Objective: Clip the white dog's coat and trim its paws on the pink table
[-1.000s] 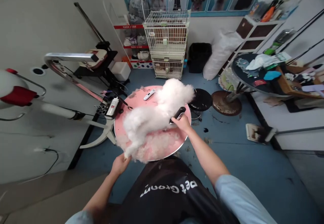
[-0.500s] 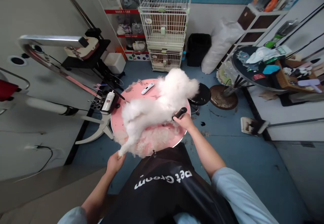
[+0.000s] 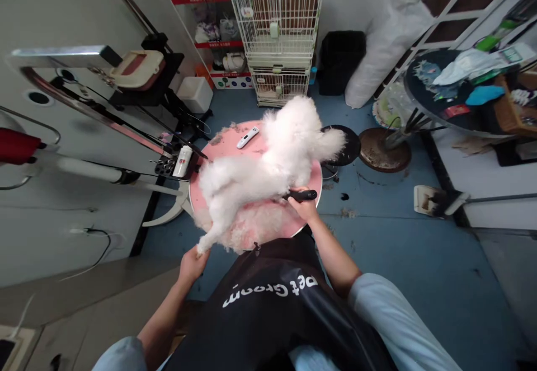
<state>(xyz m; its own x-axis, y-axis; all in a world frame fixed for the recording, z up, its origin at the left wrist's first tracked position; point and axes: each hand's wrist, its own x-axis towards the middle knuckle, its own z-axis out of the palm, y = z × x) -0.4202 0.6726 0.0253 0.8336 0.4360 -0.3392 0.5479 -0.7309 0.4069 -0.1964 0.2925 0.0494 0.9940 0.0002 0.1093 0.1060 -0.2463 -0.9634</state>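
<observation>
Black rack (image 3: pixel 161 172) holding white bottle (image 3: pixel 183 161), metal tools (image 3: pixel 168 164) — left hand (image 3: pixel 193 264) pinching dog's paw (image 3: pixel 203 244), right hand (image 3: pixel 304 209) gripping black clippers (image 3: pixel 305 195)

Wht dog (image 3: pixel 247 181) w/ face out of view, cage (image 3: pixel 274 30) w/ top & wooden box (image 3: pixel 505 111) w/ R side off-frame.
</observation>
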